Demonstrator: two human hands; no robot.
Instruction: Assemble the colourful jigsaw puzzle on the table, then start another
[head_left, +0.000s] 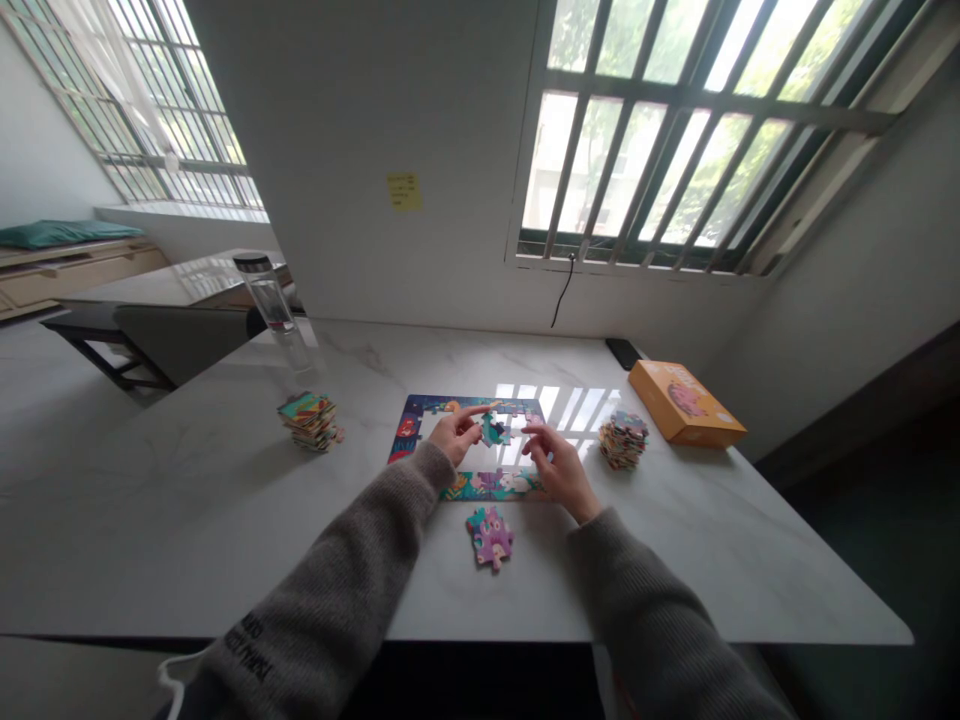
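Observation:
A partly assembled jigsaw puzzle border (469, 487) lies on the white marbled table, with bare tabletop showing inside it. A teal puzzle piece (495, 430) sits in the upper middle of that frame. My left hand (452, 434) is over the border's left part, index finger stretched toward the teal piece and thumb apart; whether it touches the piece, I cannot tell. At the right side, my right hand (559, 468) hovers with fingers apart, covering part of the border. Nearer to me lies a small cluster of joined pink and teal puzzle pieces (491, 538).
Stacks of puzzle pieces stand left (310, 421) and right (623, 441) of the border. An orange box (684, 402) and a black phone (622, 353) lie at the back right. A clear bottle (266, 293) stands at the back left edge. The wall bounds the table's far side.

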